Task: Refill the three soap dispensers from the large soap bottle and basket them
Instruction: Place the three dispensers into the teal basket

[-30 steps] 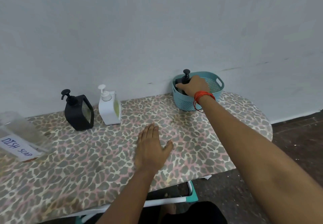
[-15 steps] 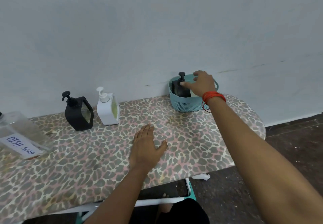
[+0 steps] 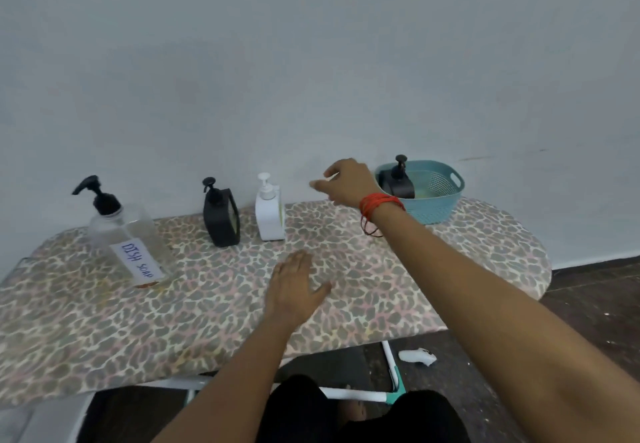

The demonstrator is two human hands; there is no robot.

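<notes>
A black soap dispenser [image 3: 398,183] stands inside the teal basket [image 3: 436,207] at the back right of the board. My right hand [image 3: 346,183] hovers empty above the board, between the basket and the white dispenser [image 3: 270,210], fingers loosely extended to the left. Left of the white one stands a second black dispenser [image 3: 221,216]. The large clear bottle [image 3: 128,238] labelled "DISH SOAP", with a black pump, stands at the far left. My left hand [image 3: 294,290] rests flat on the leopard-print board [image 3: 381,287].
A pale wall runs right behind the board. The board's rounded right end overhangs a dark floor, where a small white object [image 3: 417,356] lies. A white and teal frame [image 3: 391,380] shows under the front edge.
My right hand let go of the black dispenser in the basket and moved left toward the white dispenser. The view swung left, bringing the whole large bottle into sight.
</notes>
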